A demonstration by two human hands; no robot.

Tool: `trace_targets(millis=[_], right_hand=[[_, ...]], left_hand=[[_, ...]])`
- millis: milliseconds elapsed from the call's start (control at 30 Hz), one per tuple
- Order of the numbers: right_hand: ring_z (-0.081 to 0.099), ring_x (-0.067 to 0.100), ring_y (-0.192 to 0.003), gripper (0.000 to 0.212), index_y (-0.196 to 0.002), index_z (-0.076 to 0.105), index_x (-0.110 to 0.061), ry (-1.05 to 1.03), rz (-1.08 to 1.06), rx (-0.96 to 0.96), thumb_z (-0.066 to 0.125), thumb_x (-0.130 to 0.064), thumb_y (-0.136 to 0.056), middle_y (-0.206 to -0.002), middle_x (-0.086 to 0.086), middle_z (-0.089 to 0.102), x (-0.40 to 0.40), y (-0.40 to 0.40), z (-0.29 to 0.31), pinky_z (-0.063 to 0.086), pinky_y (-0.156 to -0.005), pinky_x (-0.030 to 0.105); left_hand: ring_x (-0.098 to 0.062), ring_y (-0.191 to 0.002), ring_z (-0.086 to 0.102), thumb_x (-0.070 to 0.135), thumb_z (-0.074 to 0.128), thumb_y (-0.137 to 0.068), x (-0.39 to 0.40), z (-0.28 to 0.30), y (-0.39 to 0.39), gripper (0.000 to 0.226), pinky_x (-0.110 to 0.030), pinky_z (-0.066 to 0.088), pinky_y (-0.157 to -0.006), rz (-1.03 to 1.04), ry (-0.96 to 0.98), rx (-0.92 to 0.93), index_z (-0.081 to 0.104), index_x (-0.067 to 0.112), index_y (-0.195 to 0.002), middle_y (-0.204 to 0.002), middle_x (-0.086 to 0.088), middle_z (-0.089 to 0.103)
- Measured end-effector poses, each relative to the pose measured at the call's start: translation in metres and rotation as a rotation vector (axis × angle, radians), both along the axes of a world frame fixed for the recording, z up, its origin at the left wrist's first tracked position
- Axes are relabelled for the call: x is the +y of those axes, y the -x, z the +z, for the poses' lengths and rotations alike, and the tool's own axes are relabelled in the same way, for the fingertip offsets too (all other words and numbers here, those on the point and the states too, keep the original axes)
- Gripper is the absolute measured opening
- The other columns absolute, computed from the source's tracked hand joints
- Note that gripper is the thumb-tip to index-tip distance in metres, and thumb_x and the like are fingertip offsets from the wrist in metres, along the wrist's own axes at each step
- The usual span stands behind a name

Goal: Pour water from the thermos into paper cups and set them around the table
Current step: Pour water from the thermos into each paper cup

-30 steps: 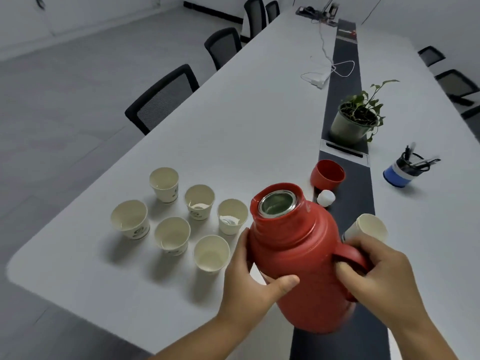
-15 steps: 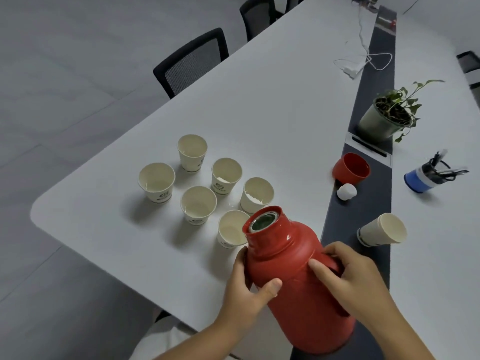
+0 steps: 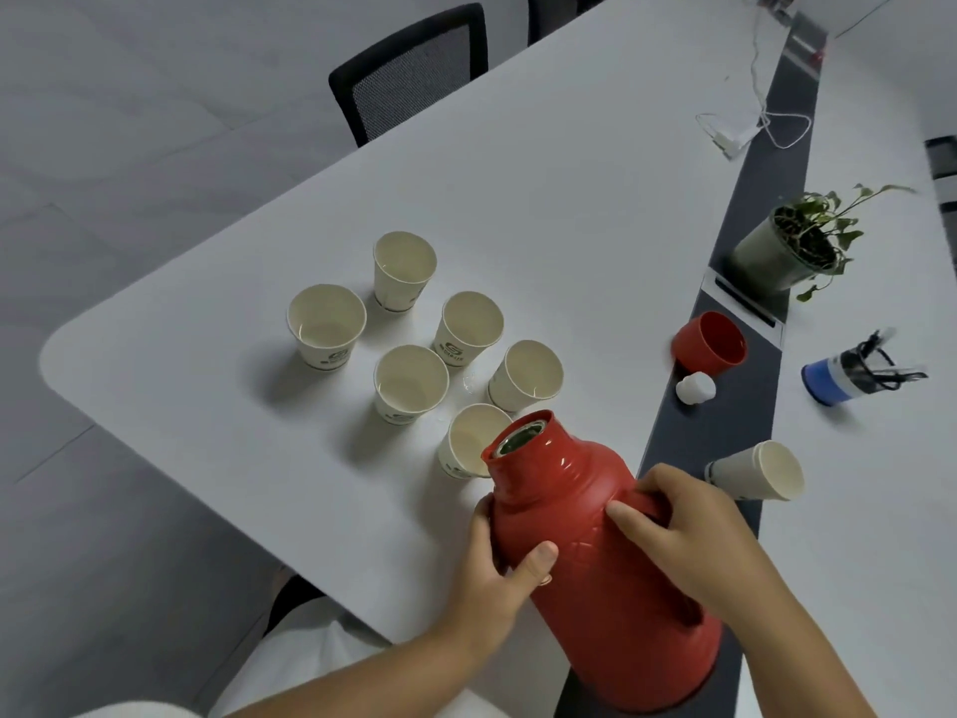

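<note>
Now the red thermos (image 3: 595, 551) is tipped well over toward the cluster of paper cups (image 3: 409, 349), where a second ago it stood close to upright on the table (image 3: 518, 199). Its open mouth has swung down and to the left until it sits just over the rim of the nearest cup (image 3: 468, 443), which it partly hides. The right hand (image 3: 689, 531) has its fingers curled through and around the handle, and the left hand (image 3: 492, 567) clasps the body below the neck, thumb across the front and fingers wrapped behind. No stream of water can be made out at the mouth, so whether pouring has begun is not clear, but the lean suggests the pour into this cup is about to start or just starting. Six cups stand upright in the group; some seem to hold a little water, though the levels are hard to read. A seventh cup (image 3: 756, 471) lies on its side to the right of the thermos, near the dark strip (image 3: 725, 355) down the table's middle. The red cap (image 3: 709, 344) and the white stopper (image 3: 695, 388) lie apart on that strip. None of the cups has yet been set out around the table.
</note>
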State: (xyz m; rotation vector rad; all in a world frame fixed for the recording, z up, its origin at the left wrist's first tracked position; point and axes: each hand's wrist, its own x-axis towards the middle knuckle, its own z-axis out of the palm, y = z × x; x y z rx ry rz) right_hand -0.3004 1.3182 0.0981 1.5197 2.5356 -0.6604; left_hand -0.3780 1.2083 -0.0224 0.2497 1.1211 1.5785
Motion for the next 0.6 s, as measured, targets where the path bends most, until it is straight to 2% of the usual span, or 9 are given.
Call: trace_targets(millis=[100,200,333,433,600], right_hand=[[0.053,0.009,-0.064,0.019,-0.069,0.049,-0.022,-0.001,0.014,-0.013,0.061,-0.034,-0.08,-0.066,-0.006,0.056,0.001,0.002,0.003,0.042,-0.058,0.024],[0.053,0.009,-0.064,0.019,-0.073,0.053,-0.017,-0.007,0.029,-0.037,0.06,-0.034,-0.08,-0.066,-0.005,0.057,0.002,0.004,0.006,0.042,-0.058,0.025],[0.052,0.008,-0.063,0.019,-0.069,0.049,-0.024,-0.017,0.045,-0.05,0.06,-0.034,-0.08,-0.065,-0.008,0.055,0.002,0.006,0.01,0.039,-0.055,0.02],[0.051,0.006,-0.063,0.022,-0.066,0.044,-0.029,-0.016,0.053,-0.058,0.06,-0.034,-0.08,-0.065,-0.01,0.053,0.002,0.006,0.013,0.037,-0.053,0.018],[0.051,0.007,-0.062,0.022,-0.066,0.045,-0.027,-0.017,0.065,-0.079,0.06,-0.033,-0.08,-0.065,-0.01,0.052,0.002,0.008,0.014,0.037,-0.053,0.019]], left_hand=[[0.001,-0.077,0.065,0.018,0.067,-0.077,0.0,0.0,-0.001,0.048,-0.014,0.051,-0.062,-0.021,-0.005,-0.01,0.039,0.023,-0.115,-0.106,-0.004,0.059],[0.001,-0.074,0.065,0.028,0.071,-0.072,0.001,0.001,-0.001,0.047,-0.014,0.05,-0.06,-0.032,-0.003,-0.021,0.04,0.028,-0.108,-0.104,-0.003,0.058],[0.002,-0.077,0.065,0.025,0.063,-0.066,0.001,-0.001,-0.003,0.047,-0.014,0.051,-0.061,-0.037,-0.013,-0.022,0.041,0.029,-0.107,-0.103,0.0,0.059],[0.001,-0.073,0.065,0.023,0.063,-0.066,0.001,0.0,-0.005,0.044,-0.013,0.05,-0.059,-0.024,-0.034,-0.027,0.042,0.028,-0.105,-0.099,0.0,0.059],[0.0,-0.065,0.065,0.022,0.062,-0.065,0.0,0.003,-0.006,0.041,-0.012,0.05,-0.056,-0.002,-0.045,-0.056,0.043,0.026,-0.102,-0.093,-0.002,0.059]])
